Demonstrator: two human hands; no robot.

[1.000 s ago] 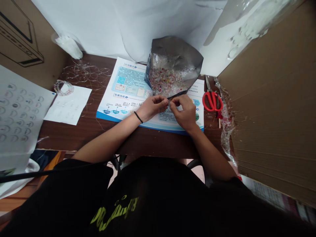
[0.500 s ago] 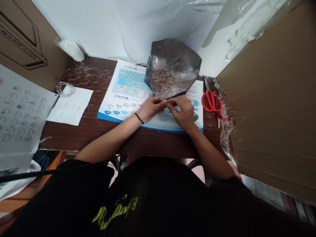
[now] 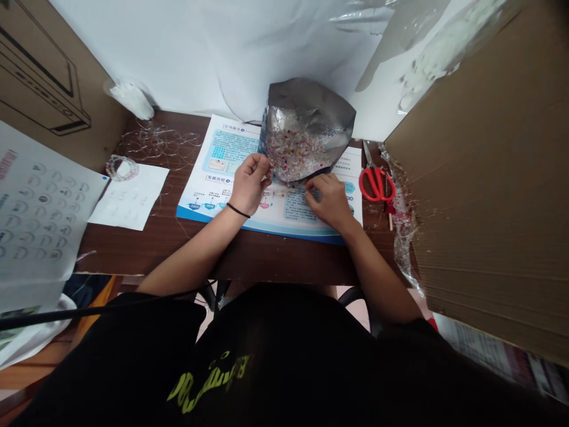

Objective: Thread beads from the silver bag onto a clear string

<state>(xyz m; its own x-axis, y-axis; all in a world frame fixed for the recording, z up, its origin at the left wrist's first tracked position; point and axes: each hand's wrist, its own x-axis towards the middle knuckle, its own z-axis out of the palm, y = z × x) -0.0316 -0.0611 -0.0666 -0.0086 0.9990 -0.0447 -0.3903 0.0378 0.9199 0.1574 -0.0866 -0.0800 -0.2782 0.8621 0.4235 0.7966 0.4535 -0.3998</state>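
Observation:
My left hand (image 3: 249, 185) is at the left side of an open dark bag (image 3: 313, 95), thumb and forefinger pinched together near its edge. Many small colourful beads (image 3: 296, 151) lie inside the bag. At the bag's lower right edge is my right hand (image 3: 331, 198), thumb and forefinger closed toward each other. Whatever either pinch holds is too small to make out. Between the hands, a few tiny pale and pink bits show over the printed sheet (image 3: 213, 204), on which the bag rests.
Red-handled scissors (image 3: 377, 182) lie to the right, beside crumpled clear plastic (image 3: 403, 237). On the left are tangled clear thread (image 3: 160, 142), bead bracelets (image 3: 122, 168) on a white paper (image 3: 128, 204), and a white bundle (image 3: 133, 101). Cardboard (image 3: 489, 207) walls the right side.
My hands were together, fingertips touching, in front of the bag. They have parted: the left moved left and up to the bag's side, the right slightly away. The view has shifted a little.

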